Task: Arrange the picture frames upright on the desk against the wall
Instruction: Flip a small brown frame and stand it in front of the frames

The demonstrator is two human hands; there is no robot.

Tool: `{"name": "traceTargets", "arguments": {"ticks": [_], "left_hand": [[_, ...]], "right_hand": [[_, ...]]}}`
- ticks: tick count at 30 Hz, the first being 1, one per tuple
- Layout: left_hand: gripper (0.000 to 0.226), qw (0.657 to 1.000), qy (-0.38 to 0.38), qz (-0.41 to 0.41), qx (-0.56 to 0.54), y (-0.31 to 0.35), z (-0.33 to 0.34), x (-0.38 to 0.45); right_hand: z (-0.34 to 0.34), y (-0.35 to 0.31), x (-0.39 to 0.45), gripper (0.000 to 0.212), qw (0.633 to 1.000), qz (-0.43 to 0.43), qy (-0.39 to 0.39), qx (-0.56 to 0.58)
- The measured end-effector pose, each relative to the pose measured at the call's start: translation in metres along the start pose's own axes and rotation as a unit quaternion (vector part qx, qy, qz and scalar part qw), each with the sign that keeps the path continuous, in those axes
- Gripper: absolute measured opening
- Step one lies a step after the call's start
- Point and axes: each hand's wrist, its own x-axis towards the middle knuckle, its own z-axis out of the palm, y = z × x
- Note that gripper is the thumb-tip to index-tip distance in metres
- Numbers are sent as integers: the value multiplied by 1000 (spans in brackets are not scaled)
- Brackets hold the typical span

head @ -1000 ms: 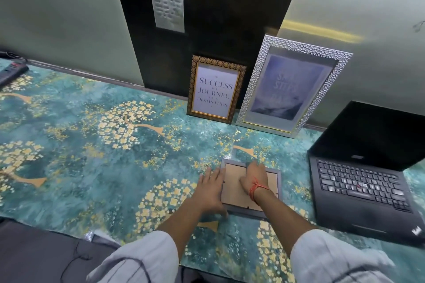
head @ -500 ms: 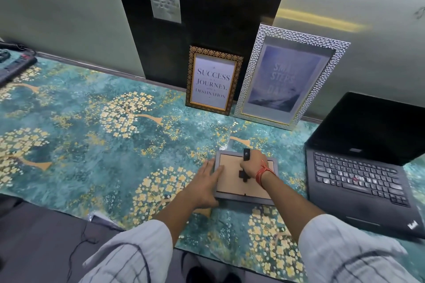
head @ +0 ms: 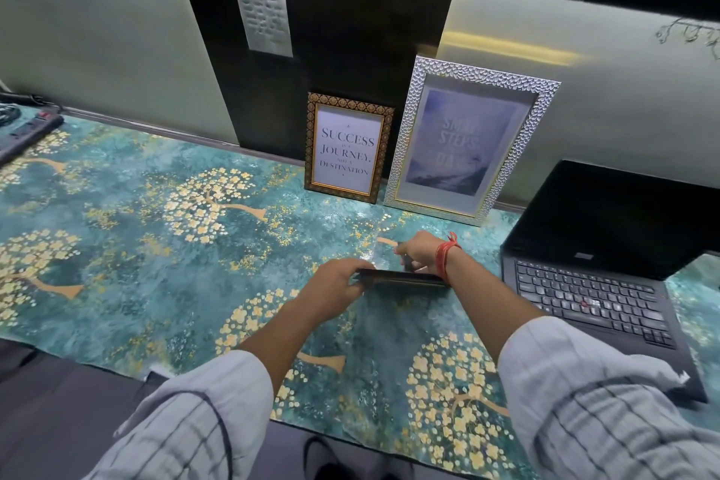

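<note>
A small dark picture frame (head: 401, 278) is tipped up off the desk, seen edge-on from above. My left hand (head: 335, 282) grips its left end. My right hand (head: 419, 251), with a red thread at the wrist, holds the black stand behind the frame. Two frames lean upright against the wall behind: a gold-patterned frame (head: 346, 147) with a "Success" quote, and to its right a larger silver textured frame (head: 469, 138) with a pale print.
An open black laptop (head: 596, 284) sits right of my hands. A power strip (head: 29, 131) lies at the far left. The desk carries a teal mat with golden trees (head: 156, 238). A silver plaque (head: 265, 21) hangs on the dark wall panel.
The small frame lay face down on the mat; my right hand pulled out its stand, and both hands have now tipped it up onto its edge.
</note>
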Motion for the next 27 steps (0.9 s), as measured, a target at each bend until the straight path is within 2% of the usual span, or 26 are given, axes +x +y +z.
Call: {"name": "traceTargets", "arguments": {"ticks": [3,7,11,16,19,21,23,26,27], "left_hand": [[26,997,2,-52,-59,-5,1,2],[29,989,16,-102,-108,-7,0,4],[24,985,22,-107,-132,-4,-3,8],[18,980,24,-132,-145,-8,-3,12],[22,980,14,-148,-132,-5,-5,19],[28,981,3,-155,-120,-3,-7,25],[31,979,-3,-163,-126,-3,-8,31],[30,968,-3,-182,-174,-5,-7,33],[30,964,-2,-188,-187,-6,-6,33]], "right_hand": [[-3,-9,-4,42,999,10,-48,-19],[-4,-21,-14,70,993,23,-97,-70],[-8,-32,-26,69,986,35,-141,-87],[-8,-39,-19,67,981,34,-145,-125],[-9,-40,-5,73,978,18,-103,-182],[-11,-41,-1,70,959,-43,-51,-277],[-12,-43,-1,58,934,-120,4,-337],[-15,-40,-9,50,938,-177,86,-285],[-16,-34,-11,47,938,-188,138,-257]]}}
